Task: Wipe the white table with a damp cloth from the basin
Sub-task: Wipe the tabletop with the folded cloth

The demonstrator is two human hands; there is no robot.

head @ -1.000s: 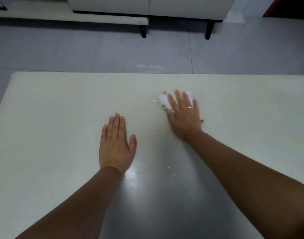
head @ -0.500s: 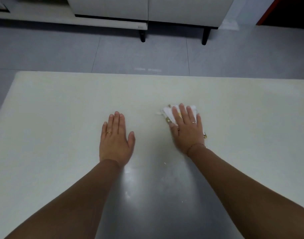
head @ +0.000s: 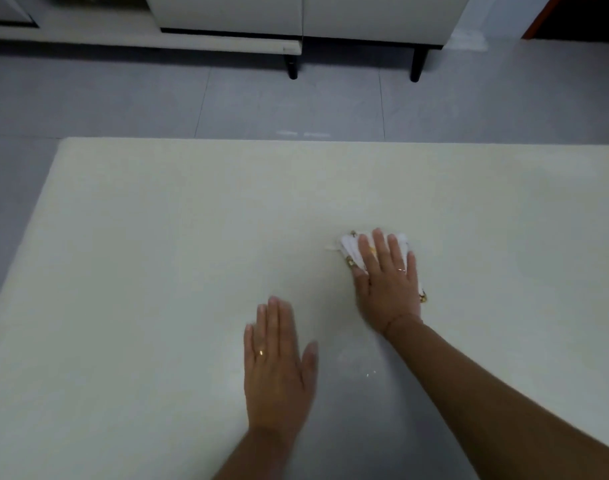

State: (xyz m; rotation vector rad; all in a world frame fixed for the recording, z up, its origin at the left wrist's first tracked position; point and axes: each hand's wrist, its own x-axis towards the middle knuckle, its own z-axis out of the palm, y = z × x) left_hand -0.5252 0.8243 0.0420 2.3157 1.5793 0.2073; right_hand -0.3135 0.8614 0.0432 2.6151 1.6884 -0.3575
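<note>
The white table (head: pixel 140 254) fills most of the view. My right hand (head: pixel 388 284) lies flat on a white cloth (head: pixel 350 245) with small yellow marks and presses it onto the table right of centre; most of the cloth is hidden under the palm. My left hand (head: pixel 277 365) rests flat on the table nearer to me, fingers together, holding nothing. A wet sheen (head: pixel 358 410) shows on the surface between my forearms. No basin is in view.
Beyond the table's far edge is a grey tiled floor (head: pixel 123 98). A white cabinet (head: pixel 310 15) on black legs stands at the back, with a low white shelf (head: pixel 140 39) to its left.
My right hand has drawn the cloth back toward me across the table. My left hand has slid nearer to me and looks blurred from motion.
</note>
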